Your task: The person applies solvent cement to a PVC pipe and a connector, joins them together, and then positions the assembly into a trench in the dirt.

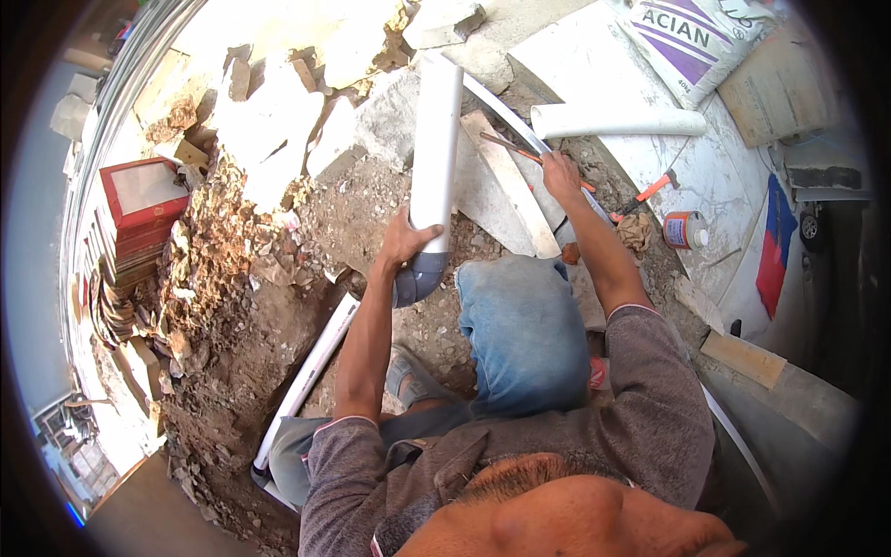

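My left hand (408, 239) is closed around the lower end of a white pipe (436, 139), thumb across it. A dark grey elbow fitting (423, 278) sits on that end, just below my hand, near my bent knee (520, 316). The pipe slants up and away over rubble. Farther right, my right hand (562, 178) has its fingers curled down. A thin reddish-brown rod (506, 146) and a long narrow white strip or pipe (506, 111) pass beneath it; which of them it grips is hidden.
A wooden board (510, 181) lies between my hands. To the right are an orange-handled hammer-like tool (657, 186), a labelled can (682, 230) and a loose white pipe (617, 122). A white-and-purple sack (696, 42) stands beyond. Another pipe (311, 381) lies in dug soil at left.
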`<state>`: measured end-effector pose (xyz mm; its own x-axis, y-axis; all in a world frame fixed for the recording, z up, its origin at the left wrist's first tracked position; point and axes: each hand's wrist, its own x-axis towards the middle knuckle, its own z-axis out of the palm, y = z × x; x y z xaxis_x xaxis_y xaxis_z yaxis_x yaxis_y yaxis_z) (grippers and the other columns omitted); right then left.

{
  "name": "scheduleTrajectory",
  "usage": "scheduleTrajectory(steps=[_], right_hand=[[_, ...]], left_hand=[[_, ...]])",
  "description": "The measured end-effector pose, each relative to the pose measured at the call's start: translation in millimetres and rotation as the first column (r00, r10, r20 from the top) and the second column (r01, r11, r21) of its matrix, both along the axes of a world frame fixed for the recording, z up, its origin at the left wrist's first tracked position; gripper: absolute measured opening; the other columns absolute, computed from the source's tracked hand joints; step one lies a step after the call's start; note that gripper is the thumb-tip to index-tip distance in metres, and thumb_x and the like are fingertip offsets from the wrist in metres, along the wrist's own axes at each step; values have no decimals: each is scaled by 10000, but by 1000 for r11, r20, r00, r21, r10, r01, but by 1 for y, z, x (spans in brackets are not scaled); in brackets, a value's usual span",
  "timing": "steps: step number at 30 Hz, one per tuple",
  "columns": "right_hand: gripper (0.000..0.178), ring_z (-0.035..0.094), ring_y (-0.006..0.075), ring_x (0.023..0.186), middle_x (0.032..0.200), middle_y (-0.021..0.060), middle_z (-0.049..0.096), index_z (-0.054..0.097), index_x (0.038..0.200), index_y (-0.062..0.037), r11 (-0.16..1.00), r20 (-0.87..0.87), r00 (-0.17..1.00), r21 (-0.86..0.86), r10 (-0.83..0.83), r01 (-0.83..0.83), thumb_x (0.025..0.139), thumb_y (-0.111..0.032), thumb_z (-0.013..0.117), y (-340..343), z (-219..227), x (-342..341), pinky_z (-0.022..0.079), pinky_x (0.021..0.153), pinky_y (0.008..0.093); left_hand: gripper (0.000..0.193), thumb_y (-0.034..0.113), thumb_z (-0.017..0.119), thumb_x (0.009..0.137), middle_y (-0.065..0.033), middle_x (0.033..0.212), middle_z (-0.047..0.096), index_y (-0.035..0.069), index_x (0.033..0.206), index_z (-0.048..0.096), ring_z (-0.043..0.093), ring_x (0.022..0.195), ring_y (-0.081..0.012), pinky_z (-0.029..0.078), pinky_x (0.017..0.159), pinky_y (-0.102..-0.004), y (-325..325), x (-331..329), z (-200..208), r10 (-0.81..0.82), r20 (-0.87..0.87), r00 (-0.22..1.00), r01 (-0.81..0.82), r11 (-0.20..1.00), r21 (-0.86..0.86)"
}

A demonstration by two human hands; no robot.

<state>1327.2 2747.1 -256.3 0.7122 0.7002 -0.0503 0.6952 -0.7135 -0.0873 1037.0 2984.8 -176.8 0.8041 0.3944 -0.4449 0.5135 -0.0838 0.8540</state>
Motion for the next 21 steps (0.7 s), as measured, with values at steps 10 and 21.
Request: scheduleTrajectory(steps=[10,21], right_hand=[[145,582,405,868,883,206,589,516,1011,-15,906,-124,992,422,13,41,945,-127,452,-56,67,-48,450,751,495],[304,553,118,653,826,42,598,560,1180,4,680,-661,750,549,-1,485,963,-203,510,-98,107,-184,471,599,291]], left_hand=[[795,360,751,591,-251,1078,632,-57,1219,502,637,957,-346,497,870,-412,2,9,-13,-59,6,998,58,990,131],[805,336,781,589,-232,1083,579,18,1248,445,611,973,-405,503,859,-453,-31,65,-28,-532,-9,846,465,730,501]])
